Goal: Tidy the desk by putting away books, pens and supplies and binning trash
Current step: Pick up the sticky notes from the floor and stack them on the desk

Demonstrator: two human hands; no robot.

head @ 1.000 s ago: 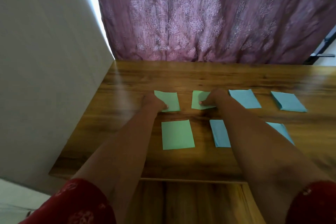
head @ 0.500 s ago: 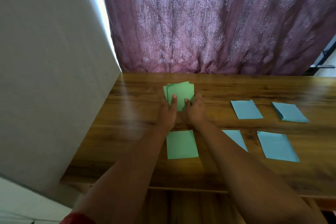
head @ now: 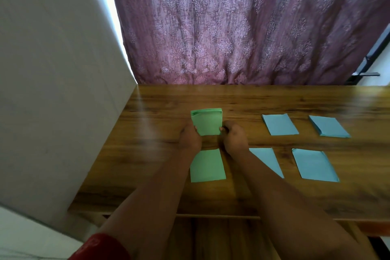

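- the green stack (head: 207, 122) sits toward the back of the wooden surface (head: 295, 196), left of centre, gripped along its near end by both hands.
- the left hand (head: 190, 138) pinches the stack's near-left corner with fingers curled round the edge; the right hand (head: 235, 138) has its fingers curled at the near-right corner, touching or pinching it.
- the far edge shows several thin layers, so this looks like a sheaf of paper sheets: light, floppy, and apt to fan or slide apart if held loosely.
- judged from that, a grip across the short sides with thumbs on top and fingers beneath would keep the sheets square; a pinch at one corner alone would likely let them splay.
- a second green sheet (head: 207, 165) lies flat just nearer, between the forearms, apart from the held stack; a thin sheet flat on wood is hard to lift by its face, so sliding it to the surface's edge or lifting a corner would probably serve.
- four blue sheets lie to the right, well apart from the green: far-left blue sheet (head: 279, 124), far-right blue sheet (head: 328, 129), near blue sheet (head: 267, 160) partly hidden by the right forearm, and near-right blue sheet (head: 314, 164).
- the far-right one shows a thicker edge and may be several sheets.
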